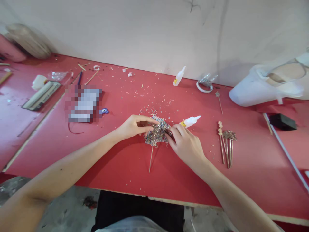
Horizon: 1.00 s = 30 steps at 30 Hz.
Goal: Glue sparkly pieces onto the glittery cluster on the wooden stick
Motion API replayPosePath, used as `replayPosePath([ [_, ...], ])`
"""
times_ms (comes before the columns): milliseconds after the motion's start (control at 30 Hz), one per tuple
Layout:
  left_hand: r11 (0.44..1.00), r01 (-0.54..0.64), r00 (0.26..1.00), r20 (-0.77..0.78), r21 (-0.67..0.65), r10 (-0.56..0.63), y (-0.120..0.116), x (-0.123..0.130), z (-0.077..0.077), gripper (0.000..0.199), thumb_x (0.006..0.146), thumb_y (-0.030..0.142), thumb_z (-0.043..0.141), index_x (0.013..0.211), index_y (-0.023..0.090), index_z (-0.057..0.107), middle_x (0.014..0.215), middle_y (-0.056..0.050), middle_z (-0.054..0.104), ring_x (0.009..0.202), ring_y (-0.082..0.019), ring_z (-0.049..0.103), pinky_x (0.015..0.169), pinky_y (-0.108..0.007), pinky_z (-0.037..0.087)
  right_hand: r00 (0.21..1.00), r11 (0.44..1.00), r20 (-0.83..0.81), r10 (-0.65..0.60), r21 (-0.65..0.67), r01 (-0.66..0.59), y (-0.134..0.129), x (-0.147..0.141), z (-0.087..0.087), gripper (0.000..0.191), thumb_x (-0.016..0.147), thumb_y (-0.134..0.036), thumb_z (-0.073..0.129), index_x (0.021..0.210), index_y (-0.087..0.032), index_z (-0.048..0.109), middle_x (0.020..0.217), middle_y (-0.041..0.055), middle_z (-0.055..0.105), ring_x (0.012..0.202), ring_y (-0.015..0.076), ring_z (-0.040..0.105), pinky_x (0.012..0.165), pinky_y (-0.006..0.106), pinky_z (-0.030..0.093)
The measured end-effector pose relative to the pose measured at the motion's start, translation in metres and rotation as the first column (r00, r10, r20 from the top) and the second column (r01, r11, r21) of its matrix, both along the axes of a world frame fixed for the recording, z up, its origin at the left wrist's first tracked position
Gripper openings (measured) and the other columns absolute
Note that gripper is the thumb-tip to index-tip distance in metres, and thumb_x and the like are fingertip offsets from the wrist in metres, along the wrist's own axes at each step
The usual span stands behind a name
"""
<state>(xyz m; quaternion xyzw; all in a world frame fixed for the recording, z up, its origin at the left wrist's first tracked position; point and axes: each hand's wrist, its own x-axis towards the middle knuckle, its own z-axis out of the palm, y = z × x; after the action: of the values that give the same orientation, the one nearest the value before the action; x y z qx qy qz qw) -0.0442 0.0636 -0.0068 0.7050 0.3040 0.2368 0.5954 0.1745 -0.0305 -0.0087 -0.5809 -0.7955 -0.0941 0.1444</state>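
A heap of small glittering pieces (150,139) lies on the red table (125,167). Over it is a thin stick (151,159) with an ornamented head, its lower end pointing toward the table's front edge. My left hand (138,126) reaches in from the left, with thumb and fingers around the ornamented head. From the right, my right hand (180,137) pinches a small dark tool (167,131) whose tip is at the heap. A white glue bottle (191,121) with a yellow label lies just beyond my right hand.
Several ornamented sticks (227,149) lie to the right. Another glue bottle (179,76), a white ring (204,88) and a white bucket (251,87) are near the wall. A black block (283,122) is far right. A blurred flat object (84,105) lies left, beside a long packet (42,96).
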Motion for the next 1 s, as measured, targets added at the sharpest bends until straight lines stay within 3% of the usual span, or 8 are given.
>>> replayPosePath([
  [133, 0.999, -0.052, 0.998, -0.019, 0.012, 0.052, 0.0006, 0.0017, 0.0016, 0.030, 0.083, 0.026, 0.064, 0.110, 0.017, 0.069, 0.055, 0.001, 0.061, 0.047, -0.007, 0.051, 0.046, -0.016, 0.043, 1.000, 1.000, 0.007, -0.003, 0.006, 0.003, 0.0007, 0.0028, -0.0018, 0.016, 0.093, -0.026, 0.050, 0.087, -0.017, 0.062, 0.080, 0.0060, 0.064, 0.075, 0.0184, 0.062, 0.051, 0.027, 0.039],
  [367, 0.996, -0.088, 0.996, 0.022, -0.006, 0.088, 0.0017, 0.0019, -0.0033, 0.031, 0.083, 0.028, 0.063, 0.113, 0.017, 0.067, 0.056, 0.001, 0.061, 0.049, -0.008, 0.053, 0.046, -0.017, 0.043, 0.979, 0.996, -0.190, 0.068, 0.077, -0.054, 0.0023, 0.0054, 0.0027, 0.008, 0.091, -0.022, 0.054, 0.094, -0.019, 0.061, 0.083, 0.0051, 0.068, 0.080, 0.0201, 0.061, 0.071, 0.033, 0.048],
  [567, 0.994, -0.103, 0.990, 0.097, -0.049, 0.107, 0.0034, 0.0010, -0.0044, 0.030, 0.081, 0.026, 0.066, 0.110, 0.016, 0.069, 0.058, 0.000, 0.061, 0.050, -0.008, 0.054, 0.046, -0.017, 0.043, 0.902, 0.961, -0.345, 0.260, -0.002, -0.278, 0.0023, 0.0036, 0.0002, 0.014, 0.091, -0.020, 0.052, 0.101, -0.020, 0.063, 0.091, 0.0061, 0.067, 0.081, 0.0171, 0.064, 0.071, 0.030, 0.053],
  [767, 0.993, -0.108, 0.988, 0.106, -0.057, 0.114, 0.0038, 0.0019, -0.0052, 0.028, 0.082, 0.023, 0.064, 0.108, 0.017, 0.069, 0.058, 0.001, 0.059, 0.051, -0.008, 0.053, 0.048, -0.017, 0.044, 0.837, 0.890, -0.332, 0.434, 0.012, -0.456, 0.0022, 0.0032, 0.0007, 0.015, 0.089, -0.014, 0.052, 0.099, -0.018, 0.062, 0.090, 0.0072, 0.065, 0.086, 0.0185, 0.063, 0.074, 0.033, 0.055],
  [1000, 0.994, -0.105, 0.991, 0.081, -0.043, 0.108, 0.0036, 0.0020, -0.0033, 0.028, 0.082, 0.022, 0.063, 0.109, 0.017, 0.069, 0.057, 0.001, 0.058, 0.051, -0.008, 0.053, 0.046, -0.018, 0.043, 0.839, 0.869, -0.262, 0.477, -0.003, -0.495, 0.0041, 0.0008, 0.0016, 0.016, 0.090, -0.013, 0.050, 0.097, -0.019, 0.063, 0.087, 0.0066, 0.066, 0.083, 0.0189, 0.064, 0.072, 0.033, 0.056],
])
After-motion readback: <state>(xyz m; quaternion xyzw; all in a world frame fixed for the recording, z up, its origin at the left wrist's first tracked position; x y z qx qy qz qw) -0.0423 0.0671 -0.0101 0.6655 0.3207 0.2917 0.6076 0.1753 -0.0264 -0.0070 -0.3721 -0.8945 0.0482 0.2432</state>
